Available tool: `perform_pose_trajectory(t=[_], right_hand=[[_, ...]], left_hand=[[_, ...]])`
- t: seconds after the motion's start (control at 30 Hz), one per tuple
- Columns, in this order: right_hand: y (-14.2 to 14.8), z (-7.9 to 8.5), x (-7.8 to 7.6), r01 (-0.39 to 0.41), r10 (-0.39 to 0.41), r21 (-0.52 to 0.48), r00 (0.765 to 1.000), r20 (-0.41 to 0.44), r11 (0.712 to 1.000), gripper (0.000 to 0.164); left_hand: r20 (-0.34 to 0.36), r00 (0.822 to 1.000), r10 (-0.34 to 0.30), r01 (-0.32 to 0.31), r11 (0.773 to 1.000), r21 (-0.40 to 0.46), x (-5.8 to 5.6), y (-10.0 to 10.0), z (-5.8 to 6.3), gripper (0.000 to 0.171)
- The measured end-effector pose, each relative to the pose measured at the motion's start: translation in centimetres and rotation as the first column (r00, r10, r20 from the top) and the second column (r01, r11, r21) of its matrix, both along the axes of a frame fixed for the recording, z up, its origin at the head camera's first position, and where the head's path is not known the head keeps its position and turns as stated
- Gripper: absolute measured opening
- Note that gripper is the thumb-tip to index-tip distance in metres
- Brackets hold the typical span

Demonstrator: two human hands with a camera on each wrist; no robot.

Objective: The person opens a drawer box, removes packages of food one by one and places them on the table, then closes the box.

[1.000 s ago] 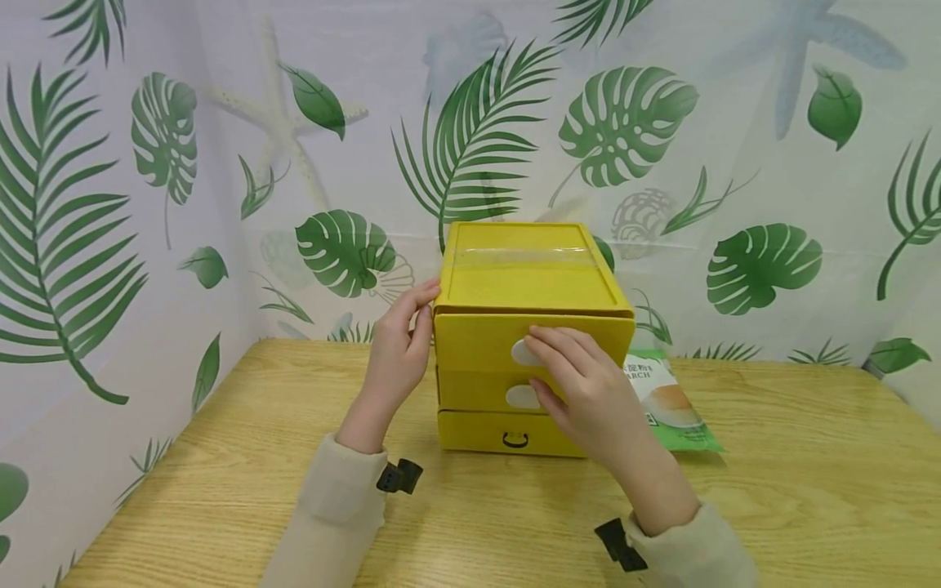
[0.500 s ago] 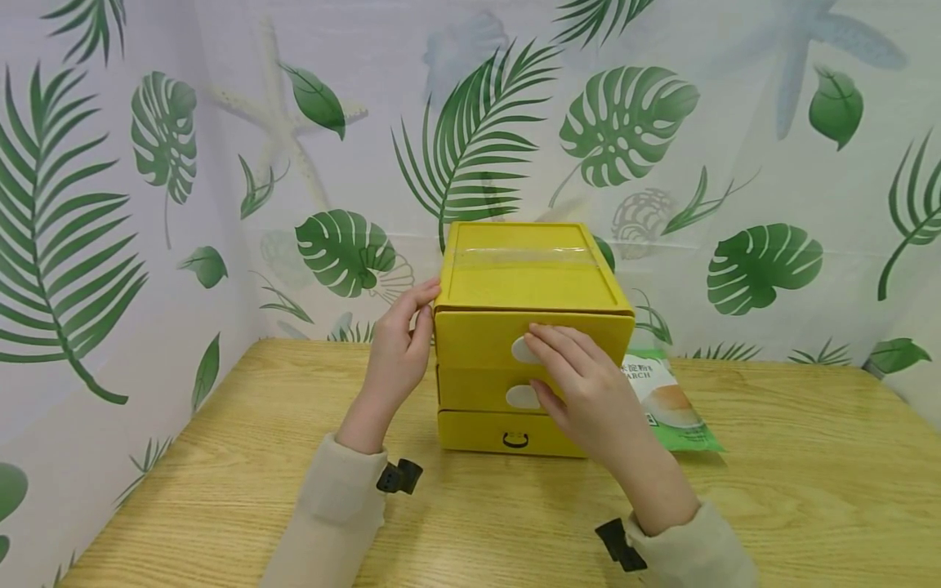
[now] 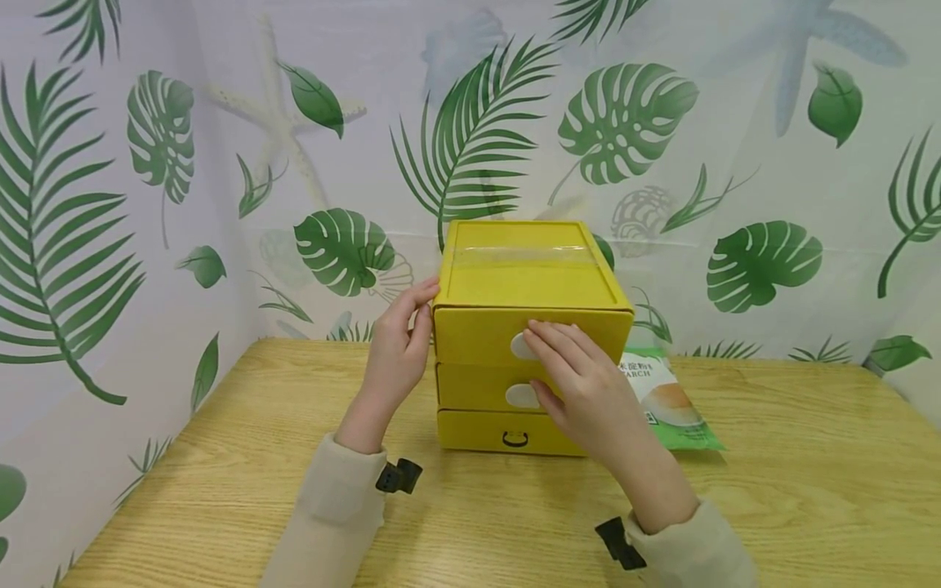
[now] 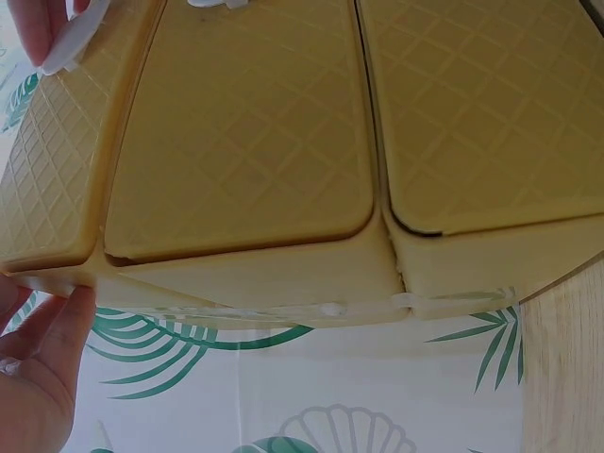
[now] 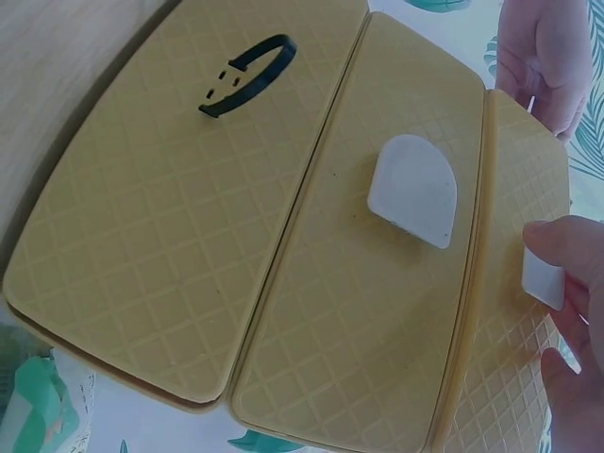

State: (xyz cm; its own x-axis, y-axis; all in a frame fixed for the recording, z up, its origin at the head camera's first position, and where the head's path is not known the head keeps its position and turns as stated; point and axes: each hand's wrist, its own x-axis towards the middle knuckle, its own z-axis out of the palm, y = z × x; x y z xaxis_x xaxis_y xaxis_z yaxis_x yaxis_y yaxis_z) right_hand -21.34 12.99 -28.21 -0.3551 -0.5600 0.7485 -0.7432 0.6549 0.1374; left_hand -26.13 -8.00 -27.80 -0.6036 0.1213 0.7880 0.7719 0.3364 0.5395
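Note:
A yellow cabinet with three stacked drawers [image 3: 485, 336] stands on the table; its fronts carry a quilted pattern in the wrist views. My right hand [image 3: 591, 388] pinches the white handle [image 5: 541, 280] of the top drawer, thumb on one face and fingers on the other. Below it is a second white handle [image 3: 521, 396] on the middle drawer, and a thin black loop handle [image 3: 515, 439] on the bottom one. With fingers extended, my left hand [image 3: 400, 343] rests against the cabinet's left side near the upper front corner. The drawers' insides are hidden.
A green and white starch packet [image 3: 665, 400] lies on the wooden table [image 3: 257, 457], right of the cabinet and partly behind my right hand. Clear tape [image 3: 525, 255] crosses the cabinet's top. Behind hangs a leaf-patterned cloth [image 3: 507, 122].
The top drawer's front has shifted slightly back, and the dark gap under the cabinet's top has narrowed. My right fingers moved slightly with it; the left hand stays put.

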Motion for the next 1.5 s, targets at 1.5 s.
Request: perform_pose_trajectory(t=[1.5], right_hand=[[-0.3,0.1,0.0,-0.083,0.079,-0.044,0.993,-0.091,0.996,0.043]], left_hand=[[0.007,0.999,0.040,-0.040,0.999,-0.011,2.3,0.6,1.8,0.023]])
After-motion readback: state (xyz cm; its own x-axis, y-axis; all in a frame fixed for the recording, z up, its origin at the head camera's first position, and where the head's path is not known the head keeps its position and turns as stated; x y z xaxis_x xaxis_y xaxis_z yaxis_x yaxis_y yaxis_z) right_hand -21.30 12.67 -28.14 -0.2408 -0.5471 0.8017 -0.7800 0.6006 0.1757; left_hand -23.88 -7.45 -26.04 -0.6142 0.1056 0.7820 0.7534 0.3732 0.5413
